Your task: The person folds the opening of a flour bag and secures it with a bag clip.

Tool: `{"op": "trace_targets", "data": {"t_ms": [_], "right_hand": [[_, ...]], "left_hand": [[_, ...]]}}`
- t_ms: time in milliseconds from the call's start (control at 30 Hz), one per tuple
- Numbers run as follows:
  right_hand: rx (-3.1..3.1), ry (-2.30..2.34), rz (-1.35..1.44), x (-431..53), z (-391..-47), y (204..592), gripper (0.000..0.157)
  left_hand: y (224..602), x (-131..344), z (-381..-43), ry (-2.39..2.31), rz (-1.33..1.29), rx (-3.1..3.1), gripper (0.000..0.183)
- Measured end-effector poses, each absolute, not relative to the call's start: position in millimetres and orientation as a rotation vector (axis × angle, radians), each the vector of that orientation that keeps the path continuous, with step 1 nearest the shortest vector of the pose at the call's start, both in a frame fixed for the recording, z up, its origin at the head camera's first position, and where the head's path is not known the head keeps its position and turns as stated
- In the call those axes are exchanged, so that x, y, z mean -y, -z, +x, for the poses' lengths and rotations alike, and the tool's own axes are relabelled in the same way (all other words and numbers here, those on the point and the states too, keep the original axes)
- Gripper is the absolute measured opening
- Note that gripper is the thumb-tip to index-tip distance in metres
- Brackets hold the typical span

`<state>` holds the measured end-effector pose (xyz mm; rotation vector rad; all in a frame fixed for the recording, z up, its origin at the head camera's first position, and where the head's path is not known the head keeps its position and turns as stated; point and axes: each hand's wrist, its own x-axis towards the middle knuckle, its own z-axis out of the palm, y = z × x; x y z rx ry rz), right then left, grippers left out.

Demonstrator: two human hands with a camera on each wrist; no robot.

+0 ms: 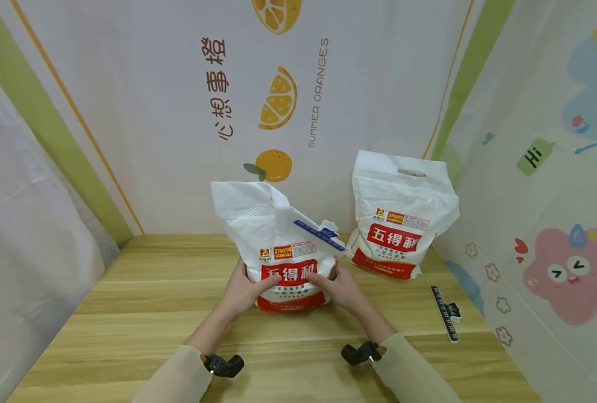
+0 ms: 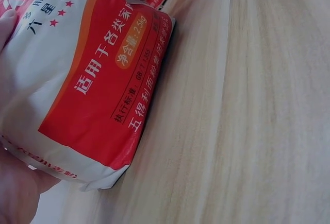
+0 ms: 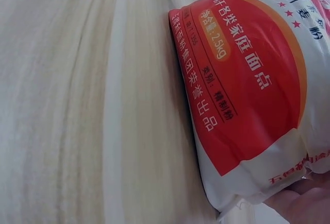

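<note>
One nearer flour bag (image 1: 280, 252) and one farther flour bag (image 1: 401, 221) made two. One blue ruler clip (image 1: 323, 235) and one black ruler clip (image 1: 446, 314) made another two. The left grip (image 1: 240, 292) and right grip (image 1: 341, 288) made one pair. Wrist cameras (image 1: 225, 366) came to two, and sleeves (image 1: 177, 374) to two. There was one bench (image 1: 127, 313). Orange prints (image 1: 278, 106) numbered three, flower outlines (image 1: 492, 272) four, and "Hi" tags (image 1: 535, 157) one.

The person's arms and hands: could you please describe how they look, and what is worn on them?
The left hand and the right hand are bare, without gloves. The left sleeve and the right sleeve are plain, light beige. Also worn are a left wrist device and a right wrist device, both small, black and bent in shape.
</note>
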<state>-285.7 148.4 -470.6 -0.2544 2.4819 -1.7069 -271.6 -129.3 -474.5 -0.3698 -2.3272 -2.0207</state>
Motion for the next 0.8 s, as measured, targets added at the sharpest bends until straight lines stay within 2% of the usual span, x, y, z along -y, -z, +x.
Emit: {"op": "trace_targets", "data": {"t_ms": [367, 800], "right_hand": [[-2.470, 1.743, -0.269, -145.6, -287.4, 470.3, 0.076], [-2.453, 1.706, -0.281, -128.2, -295.7, 472.0, 0.082]], "left_hand": [[474.1, 132.5, -272.3, 2.015, -0.369, 2.342, 0.073], [473.7, 149.9, -271.3, 1.978, -0.267, 2.369, 0.074]]}}
